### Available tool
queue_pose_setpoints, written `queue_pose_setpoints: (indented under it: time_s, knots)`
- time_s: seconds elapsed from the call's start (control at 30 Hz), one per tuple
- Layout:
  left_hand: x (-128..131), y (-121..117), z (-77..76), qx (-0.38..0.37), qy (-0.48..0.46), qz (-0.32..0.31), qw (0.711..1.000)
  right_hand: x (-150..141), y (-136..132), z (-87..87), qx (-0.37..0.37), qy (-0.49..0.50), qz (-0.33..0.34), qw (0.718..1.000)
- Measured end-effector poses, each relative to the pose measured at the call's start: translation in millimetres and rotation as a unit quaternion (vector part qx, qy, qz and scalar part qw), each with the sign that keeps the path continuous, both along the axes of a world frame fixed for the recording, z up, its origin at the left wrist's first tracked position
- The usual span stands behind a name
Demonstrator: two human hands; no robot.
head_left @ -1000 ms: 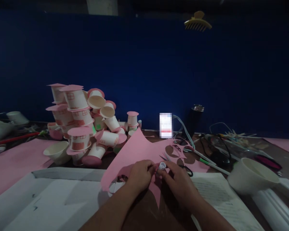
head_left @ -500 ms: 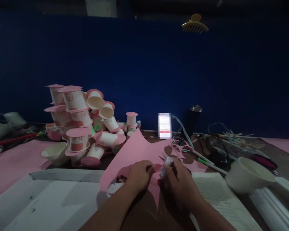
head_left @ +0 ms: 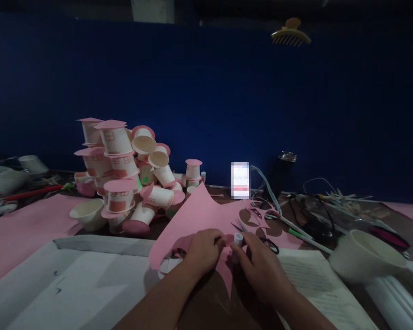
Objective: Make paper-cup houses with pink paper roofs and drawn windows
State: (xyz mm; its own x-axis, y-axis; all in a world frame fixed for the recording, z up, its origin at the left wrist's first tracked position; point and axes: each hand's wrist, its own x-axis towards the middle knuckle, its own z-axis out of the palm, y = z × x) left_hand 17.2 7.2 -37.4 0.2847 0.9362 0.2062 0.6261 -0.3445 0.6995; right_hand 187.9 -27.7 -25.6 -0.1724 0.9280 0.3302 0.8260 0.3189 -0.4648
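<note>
Blue wall (head_left: 220, 101), dark table (head_left: 211, 316). Near edge, ctr.: pinching pink paper piece (head_left: 229, 239) w/ L hand (head_left: 204, 250), gripping white tube (head_left: 238, 239) upright w/ R hand (head_left: 261, 261), prob. for control. Stacked cups (head_left: 116, 142) twd far-left corner, prob. space-saving.

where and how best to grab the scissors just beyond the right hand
Probably by the black handle loop, coming from the right: it shows past the right hand, while the pointed blades aim away and to the left.
</note>
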Motion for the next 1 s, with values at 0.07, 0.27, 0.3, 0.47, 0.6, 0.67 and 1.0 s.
queue_pose_setpoints:
  time_s: [0.07,0.27,0.3,0.47,0.6,0.67,1.0]
  knots:
    - [-0.3,-0.8,0.3,0.003,-0.001,0.001,1.0,1.8,-0.3,0.7,0.023,0.022,-0.005,0.999]
    - [-0.7,-1.0,0.5,0.006,-0.009,0.001,1.0,0.4,0.0,2.8,0.032,0.07,-0.006,0.997]
    - [-0.7,-0.9,0.8,0.005,-0.008,0.002,1.0,0.0,0.0,2.6,0.031,0.068,-0.004,0.997]
    - [-0.4,-0.4,3.2,-0.001,-0.001,0.005,1.0,-1.1,1.1,-0.7,-0.004,0.031,0.014,0.999]
    - [-0.3,-0.7,4.0,-0.003,0.004,0.003,1.0,-1.8,0.9,-1.8,-0.016,-0.013,0.007,1.0]
    - [-0.4,-0.9,2.9,0.0,0.004,0.003,1.0,-1.6,-0.4,0.0,0.007,0.01,-0.009,1.0]
    - [-1.0,-1.7,2.5,0.007,0.004,-0.003,1.0,-4.3,-0.5,3.0,0.023,0.057,0.007,0.998]
